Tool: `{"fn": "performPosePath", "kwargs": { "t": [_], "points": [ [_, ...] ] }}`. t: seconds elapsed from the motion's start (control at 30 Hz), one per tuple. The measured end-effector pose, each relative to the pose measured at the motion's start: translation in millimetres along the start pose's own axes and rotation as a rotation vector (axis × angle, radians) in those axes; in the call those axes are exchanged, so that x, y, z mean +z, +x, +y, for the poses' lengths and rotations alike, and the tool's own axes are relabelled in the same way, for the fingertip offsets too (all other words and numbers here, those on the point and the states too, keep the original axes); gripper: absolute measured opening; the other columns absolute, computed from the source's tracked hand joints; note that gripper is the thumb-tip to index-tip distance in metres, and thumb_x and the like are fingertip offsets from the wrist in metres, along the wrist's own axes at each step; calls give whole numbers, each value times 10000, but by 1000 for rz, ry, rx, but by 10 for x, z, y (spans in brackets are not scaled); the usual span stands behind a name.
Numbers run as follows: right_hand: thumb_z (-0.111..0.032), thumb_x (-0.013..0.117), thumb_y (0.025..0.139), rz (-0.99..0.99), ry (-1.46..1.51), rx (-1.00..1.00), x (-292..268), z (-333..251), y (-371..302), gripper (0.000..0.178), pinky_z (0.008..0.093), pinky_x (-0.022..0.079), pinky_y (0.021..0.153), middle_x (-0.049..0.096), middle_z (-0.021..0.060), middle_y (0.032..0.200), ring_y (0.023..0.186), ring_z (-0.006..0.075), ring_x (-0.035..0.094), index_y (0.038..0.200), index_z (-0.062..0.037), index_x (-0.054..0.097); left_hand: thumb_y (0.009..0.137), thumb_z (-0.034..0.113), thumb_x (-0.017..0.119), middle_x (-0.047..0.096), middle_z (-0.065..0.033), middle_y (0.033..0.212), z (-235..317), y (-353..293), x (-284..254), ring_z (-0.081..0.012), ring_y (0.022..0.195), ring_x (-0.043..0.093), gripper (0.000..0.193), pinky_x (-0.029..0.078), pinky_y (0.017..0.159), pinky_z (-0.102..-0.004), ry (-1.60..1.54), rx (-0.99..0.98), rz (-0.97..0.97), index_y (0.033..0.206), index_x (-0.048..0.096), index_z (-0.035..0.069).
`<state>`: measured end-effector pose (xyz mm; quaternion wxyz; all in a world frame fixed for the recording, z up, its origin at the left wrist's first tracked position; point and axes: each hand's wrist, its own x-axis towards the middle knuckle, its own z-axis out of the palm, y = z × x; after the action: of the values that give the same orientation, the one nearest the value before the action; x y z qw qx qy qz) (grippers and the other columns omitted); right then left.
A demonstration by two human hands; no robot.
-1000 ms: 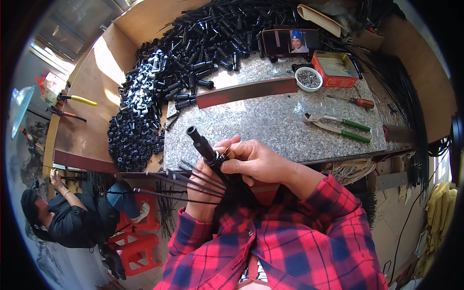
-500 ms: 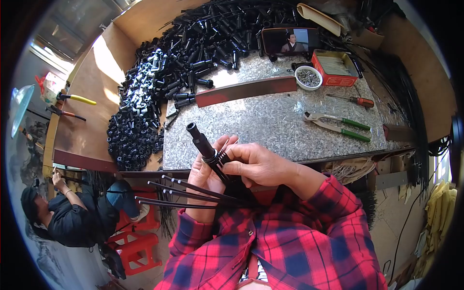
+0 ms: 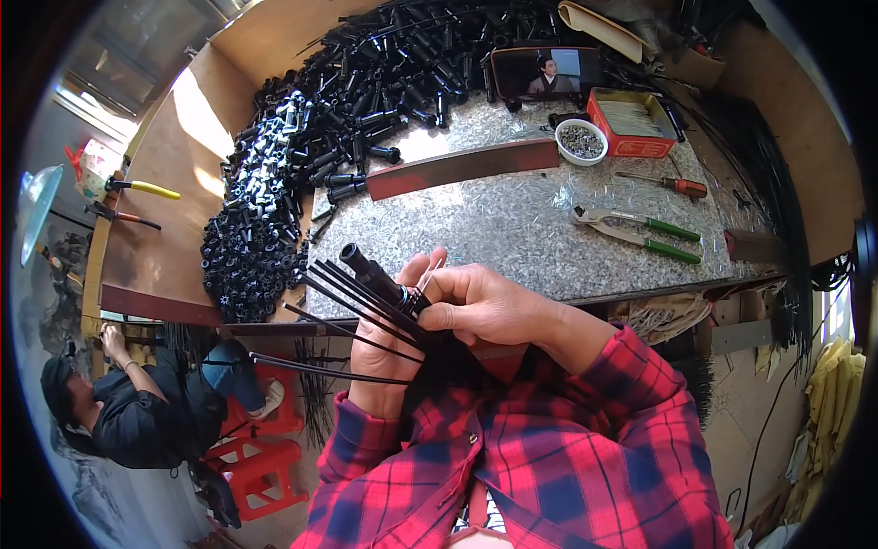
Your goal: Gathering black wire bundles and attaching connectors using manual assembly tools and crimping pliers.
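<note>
A black tube with a notched collar, apparently the runner of an umbrella frame, stands tilted in front of me at the bench's near edge. My left hand is wrapped round its lower part from behind, fingers partly hidden. Thin black ribs with pale tips fan out leftward from the collar, across my left palm. At the collar, my right hand pinches with thumb and forefinger. Thin pale wire sticks up beside the fingertips. Exactly what the pinch grips at the collar is hard to see.
Black tubes and small collars are heaped left and back. On the stone top lie a dark red strip, white bowl of metal bits, red box, phone, screwdriver and green-handled pliers. A co-worker sits left.
The tube's top has tipped down and left. The ribs have swung upward and spread wider, several now lying close alongside the tube. My right hand stays at the collar.
</note>
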<state>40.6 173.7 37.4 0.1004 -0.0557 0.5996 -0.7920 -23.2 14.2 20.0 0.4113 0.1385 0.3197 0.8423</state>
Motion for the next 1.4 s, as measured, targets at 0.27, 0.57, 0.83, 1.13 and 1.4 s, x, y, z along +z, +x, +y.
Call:
{"fn": "performPosePath", "kwargs": {
  "t": [0.27, 0.57, 0.83, 1.13, 1.4],
  "points": [
    [-172, 601, 899, -1, 18, -12, 28, 3, 14, 158, 195, 308, 479, 456, -58, 629, 520, 28, 415, 789, -76, 540, 871, 328, 596, 276, -214, 1461, 22, -16, 39, -315, 1307, 364, 653, 342, 1071, -399, 4, -27, 0, 1351, 368, -51],
    [-154, 601, 906, 151, -119, -357, 189, 157, 137, 149, 209, 342, 534, 456, -64, 702, 619, 28, 390, 823, -57, 526, 850, 203, 641, 340, -207, 1411, 133, 2, 41, -323, 1314, 349, 589, 337, 1077, -437, 29, 241, -86, 1310, 385, -62],
    [-122, 631, 861, 344, -494, -486, 454, 22, 370, 190, 287, 358, 556, 446, 57, 700, 613, 138, 426, 775, 1, 516, 967, 228, 487, 547, -127, 1211, 275, -232, 26, -199, 1102, 535, 406, 448, 922, -302, 103, 515, 261, 1271, 458, -40],
    [-127, 651, 843, 263, -555, -579, 661, 34, 556, 226, 322, 353, 537, 422, 87, 679, 590, 217, 426, 742, 2, 496, 770, -7, 727, 649, -22, 882, 672, -442, 131, -70, 764, 585, 258, 464, 702, -197, 665, 567, 460, 1007, 627, -21],
    [-115, 702, 791, 187, -630, -659, 650, 77, 652, 245, 315, 392, 556, 497, 99, 671, 624, 226, 495, 708, -2, 501, 735, -26, 737, 632, -6, 817, 689, -472, -86, -67, 708, 567, 179, 468, 663, -210, 725, 623, 459, 883, 639, 0]
  ]
}}
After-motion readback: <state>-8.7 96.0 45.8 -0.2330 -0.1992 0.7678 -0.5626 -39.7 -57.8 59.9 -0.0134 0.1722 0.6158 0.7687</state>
